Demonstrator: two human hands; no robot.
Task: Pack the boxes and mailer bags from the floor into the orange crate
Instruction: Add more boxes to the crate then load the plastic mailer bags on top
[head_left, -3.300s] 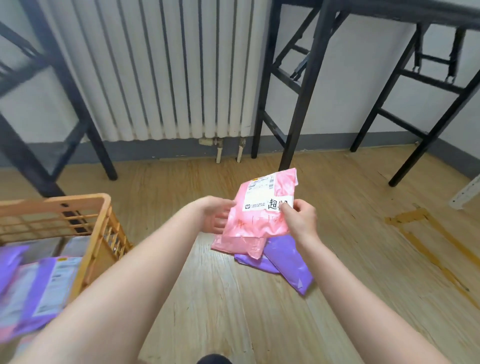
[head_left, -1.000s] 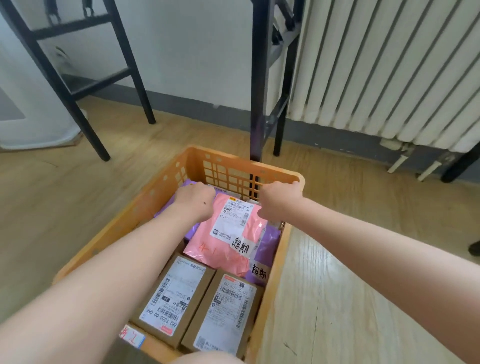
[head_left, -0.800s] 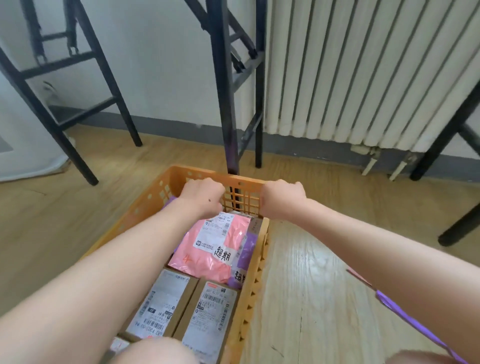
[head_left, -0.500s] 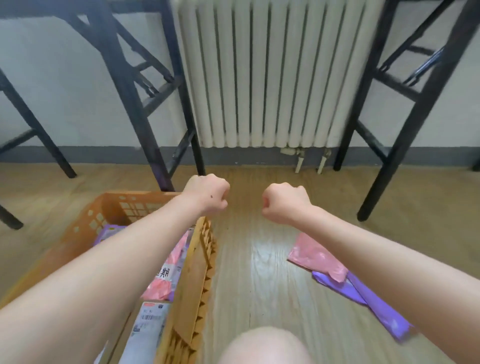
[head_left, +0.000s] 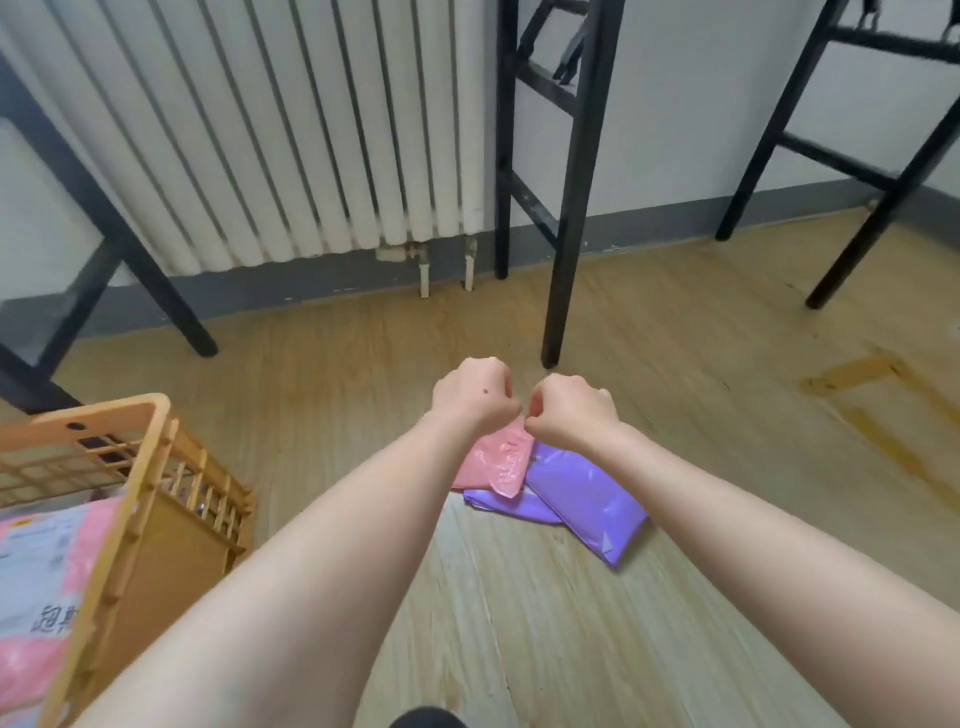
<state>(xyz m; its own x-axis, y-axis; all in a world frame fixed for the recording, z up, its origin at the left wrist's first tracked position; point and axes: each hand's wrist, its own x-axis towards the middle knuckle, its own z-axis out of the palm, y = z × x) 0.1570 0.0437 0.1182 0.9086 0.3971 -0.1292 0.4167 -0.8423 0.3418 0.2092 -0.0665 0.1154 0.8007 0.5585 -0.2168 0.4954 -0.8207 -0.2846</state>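
Observation:
A pink mailer bag (head_left: 493, 462) lies on the wooden floor, overlapping a purple mailer bag (head_left: 582, 499); the edge of another purple bag (head_left: 498, 506) shows beneath them. My left hand (head_left: 472, 392) and my right hand (head_left: 569, 410) hover side by side just above the far end of these bags, both with fingers curled into fists and holding nothing. The orange crate (head_left: 150, 441) stands at the lower left. Inside it a pink mailer with a white label (head_left: 47, 571) lies on top; the rest of its contents are out of frame.
A white radiator (head_left: 291, 130) lines the far wall. Black table legs (head_left: 566, 208) stand just beyond my hands, with more black legs at the left (head_left: 130, 249) and right (head_left: 883, 208). A yellowish tape mark (head_left: 872, 374) crosses the floor at right.
I laid the pink labelled mailer in the crate and let go. My view swung right from the crate, and both empty fists moved over the bags on the floor.

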